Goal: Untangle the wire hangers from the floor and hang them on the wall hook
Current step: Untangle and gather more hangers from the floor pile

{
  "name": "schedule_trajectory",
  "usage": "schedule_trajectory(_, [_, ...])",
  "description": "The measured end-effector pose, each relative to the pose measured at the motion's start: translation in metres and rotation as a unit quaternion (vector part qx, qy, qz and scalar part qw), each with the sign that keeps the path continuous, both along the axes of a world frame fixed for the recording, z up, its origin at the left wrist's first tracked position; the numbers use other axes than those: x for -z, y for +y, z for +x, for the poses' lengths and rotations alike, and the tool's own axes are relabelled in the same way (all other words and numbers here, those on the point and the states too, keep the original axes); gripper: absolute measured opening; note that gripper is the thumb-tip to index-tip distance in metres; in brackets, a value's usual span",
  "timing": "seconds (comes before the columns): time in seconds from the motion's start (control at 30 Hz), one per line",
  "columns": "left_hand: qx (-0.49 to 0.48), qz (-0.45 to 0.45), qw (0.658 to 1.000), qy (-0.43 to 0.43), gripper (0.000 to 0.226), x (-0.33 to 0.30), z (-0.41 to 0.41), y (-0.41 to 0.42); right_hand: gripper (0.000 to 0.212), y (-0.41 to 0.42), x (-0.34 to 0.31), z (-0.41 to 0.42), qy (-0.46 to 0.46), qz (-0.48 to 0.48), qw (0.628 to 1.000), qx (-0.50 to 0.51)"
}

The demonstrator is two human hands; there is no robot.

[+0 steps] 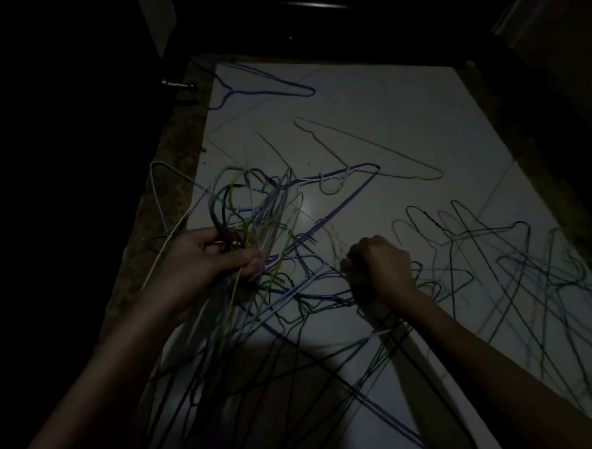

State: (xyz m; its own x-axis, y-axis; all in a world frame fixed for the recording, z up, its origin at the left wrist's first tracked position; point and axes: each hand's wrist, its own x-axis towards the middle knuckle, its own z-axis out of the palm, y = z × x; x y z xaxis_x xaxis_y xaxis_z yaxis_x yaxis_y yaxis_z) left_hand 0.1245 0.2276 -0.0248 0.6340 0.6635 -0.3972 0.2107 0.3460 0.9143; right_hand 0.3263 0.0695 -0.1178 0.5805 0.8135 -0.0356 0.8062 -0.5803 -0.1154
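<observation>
- Gripping a gathered bundle of hangers (253, 219) by their necks, the left hand (200, 263) has its fingers curled round the wires, with the hook ends fanned upward and away from the palm.
- Lying below and to the right of that bundle, the tangled heap of hangers (312, 292) spreads over the white tiled floor (403, 133) between both forearms.
- Closing into a fist low in the heap, the right hand (379, 268) seems to clutch some wire there (the dim light hides exactly which strand).
- Running from lower left to upper right, a purple hanger (341, 201) crosses just beyond both hands; it looks the likeliest to snag.
- Judging by position, the right hand is nearer the loose pile, so it should feed the bundle leftward.
- No wall hook is visible.
</observation>
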Motion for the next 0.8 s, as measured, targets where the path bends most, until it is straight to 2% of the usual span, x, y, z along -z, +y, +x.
schedule_trajectory(0.2, [0.000, 0.011, 1.000, 0.007, 0.010, -0.005, 0.002, 0.002, 0.021, -0.007, -0.009, 0.009, -0.002, 0.024, 0.999, 0.046])
schedule_trajectory(0.3, [0.012, 0.009, 1.000, 0.005, 0.013, -0.009, 0.003, 0.002, 0.019, -0.003, -0.009, 0.004, -0.005, 0.029, 0.999, 0.013])
schedule_trajectory(0.5, [0.031, 0.030, 0.999, 0.027, 0.016, -0.018, 0.000, 0.001, 0.007, 0.005, -0.010, 0.009, -0.031, 0.038, 0.998, 0.032])
schedule_trajectory(0.63, [0.046, 0.050, 0.997, 0.046, 0.018, -0.026, -0.001, 0.005, 0.015, 0.008, -0.020, 0.006, -0.021, 0.033, 0.999, 0.002])
schedule_trajectory(0.73, [0.033, 0.070, 0.995, 0.056, 0.015, -0.032, -0.004, 0.010, 0.015, 0.007, -0.031, 0.020, -0.011, 0.072, 0.995, 0.072])
schedule_trajectory(0.8, [0.036, 0.077, 0.994, 0.063, 0.013, -0.034, -0.004, 0.012, 0.014, 0.008, -0.030, 0.024, -0.001, 0.040, 0.998, 0.053])
